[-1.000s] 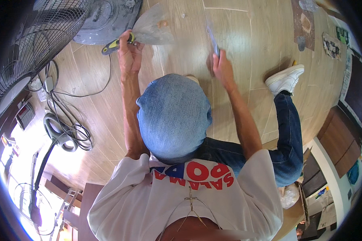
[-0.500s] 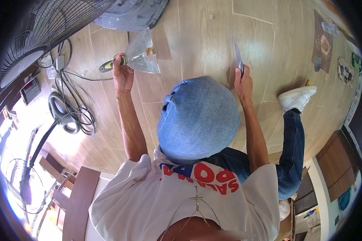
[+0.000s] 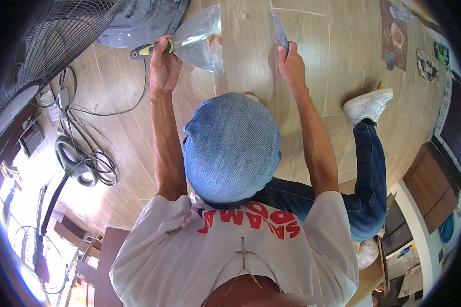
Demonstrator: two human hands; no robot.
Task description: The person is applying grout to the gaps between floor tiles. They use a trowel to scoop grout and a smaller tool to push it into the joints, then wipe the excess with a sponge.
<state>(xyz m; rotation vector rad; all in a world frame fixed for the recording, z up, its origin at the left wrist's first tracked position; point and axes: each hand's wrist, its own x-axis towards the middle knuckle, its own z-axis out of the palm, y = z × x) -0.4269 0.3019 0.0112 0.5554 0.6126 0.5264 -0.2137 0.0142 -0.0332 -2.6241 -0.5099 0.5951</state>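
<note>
My left hand [image 3: 165,69] is closed round the yellow-and-black handle of a wide putty knife [image 3: 197,43]. Its broad, clear-looking blade fans out to the right and carries a brown smear near the outer edge. Closed as well, my right hand [image 3: 293,66] grips a knife [image 3: 280,30] with a narrow grey blade, tip pointing away from me. The two tools are apart, both held over the wood-look floor [image 3: 251,56]. My bent denim knee [image 3: 233,146] rises between my forearms.
A fan [image 3: 66,36] and its dark base [image 3: 143,20] stand at the far left. Coiled cable [image 3: 100,163] lies beside a grey ring-shaped stand [image 3: 69,158]. My white shoe [image 3: 369,105] is on the right, with a stained brown sheet [image 3: 396,38] beyond it.
Both hands have moved farther from my body, each still holding its tool. They are now closer together, the right hand having shifted left. The view has turned slightly.
</note>
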